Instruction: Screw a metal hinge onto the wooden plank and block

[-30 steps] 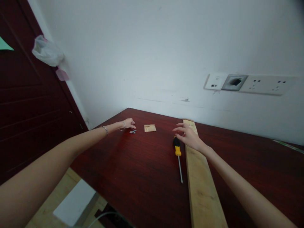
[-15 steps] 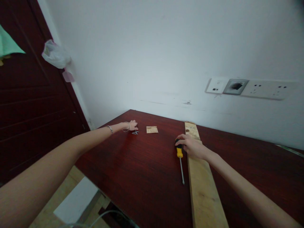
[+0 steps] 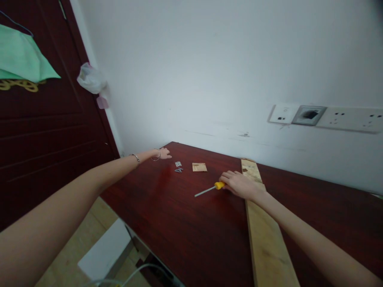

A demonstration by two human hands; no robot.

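My right hand [image 3: 239, 185] is closed round the yellow handle of a screwdriver [image 3: 219, 185]. Its metal shaft points left, just above or on the dark red table [image 3: 179, 215]. The hand lies beside a long wooden plank [image 3: 267, 235], and the wrist crosses over it. At the table's far left edge, my left hand [image 3: 164, 153] holds nothing, its fingers apart. Near it are a small metal plate with holes [image 3: 178, 164] and several screws [image 3: 178, 170]. Between the two hands lies a small flat tan piece [image 3: 199, 167], perhaps wood or card.
A white wall [image 3: 191, 79] rises behind the table, carrying a row of sockets [image 3: 326, 117] on the right. A brown door [image 3: 44, 131] stands at left with a green cloth [image 3: 24, 56] and a plastic bag [image 3: 91, 79]. A white box [image 3: 106, 249] sits on the floor.
The screwdriver has swung from pointing toward me to pointing left in my right hand. My left hand has shifted away from the screws, and the metal plate now shows beside them.
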